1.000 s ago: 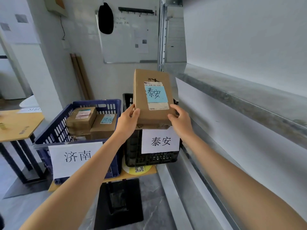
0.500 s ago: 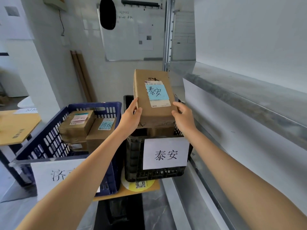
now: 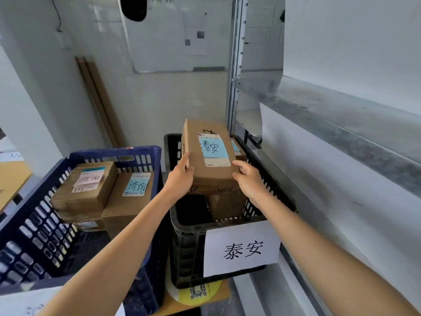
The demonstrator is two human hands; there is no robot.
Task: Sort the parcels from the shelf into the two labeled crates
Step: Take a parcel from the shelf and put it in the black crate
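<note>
The parcel (image 3: 209,156) sits in the middle of the frame, held over the black crate (image 3: 186,226) with its far end tipped up. Its blue sticker reads the same two characters as the white sign (image 3: 241,249) on the crate's front, so this looks like the right crate.

The left grip (image 3: 180,179) is curled round the parcel's near left corner, with one finger running up the side edge. The right grip (image 3: 248,179) pinches the near right corner, fingers bent onto the top face. Neither is spread flat.

Under the parcel's near end lies another brown box (image 3: 227,204), already in the crate. I cannot tell whether the two touch.

It is a plain cardboard carton with square edges and no sag, so I would judge it stiff. It seems fairly light too, since two corner holds carry it. The taped faces may be slick, so the side edges and corners give the surest purchase, clear of the sticker. Lowering it flat onto the box below should suit it better than dropping it.

At lower left, the blue crate (image 3: 114,153) holds two labelled parcels (image 3: 84,185).
</note>
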